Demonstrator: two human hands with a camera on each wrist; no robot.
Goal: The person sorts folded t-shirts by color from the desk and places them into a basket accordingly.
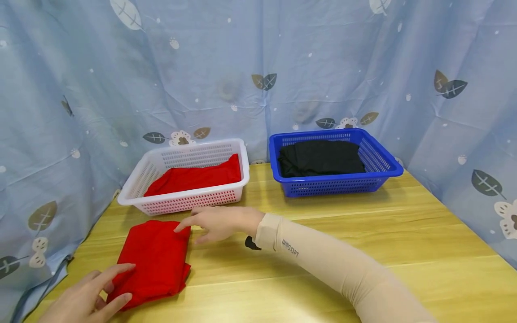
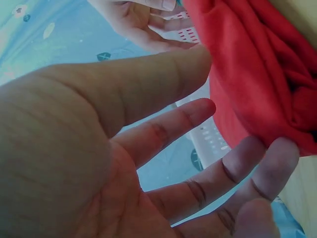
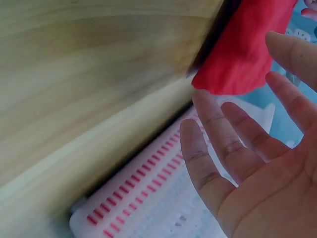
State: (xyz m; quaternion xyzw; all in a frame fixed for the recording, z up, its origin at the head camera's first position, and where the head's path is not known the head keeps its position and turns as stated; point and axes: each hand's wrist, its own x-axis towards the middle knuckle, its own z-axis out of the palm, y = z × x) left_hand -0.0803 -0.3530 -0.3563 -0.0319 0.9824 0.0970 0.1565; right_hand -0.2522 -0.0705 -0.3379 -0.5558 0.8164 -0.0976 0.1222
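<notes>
A folded red cloth (image 1: pixel 155 255) lies on the wooden table at the front left, a loose fold poking out at its right side. My left hand (image 1: pixel 89 294) is at its near left edge, fingers spread and slightly bent. In the left wrist view the fingertips (image 2: pixel 283 151) come right up to the red fabric. Over the cloth's far right corner reaches my right hand (image 1: pixel 222 223), its index finger overlapping the corner. The right wrist view shows the fingers (image 3: pixel 195 144) extended and apart, with nothing gripped between them.
Behind the cloth stands a white slotted basket (image 1: pixel 186 199) with red cloth (image 1: pixel 194 177) inside. To its right, a blue basket (image 1: pixel 335 186) holds black cloth (image 1: pixel 321 157). A light-blue patterned curtain (image 1: pixel 226 58) encloses the wooden table (image 1: pixel 404 251) at the back and sides.
</notes>
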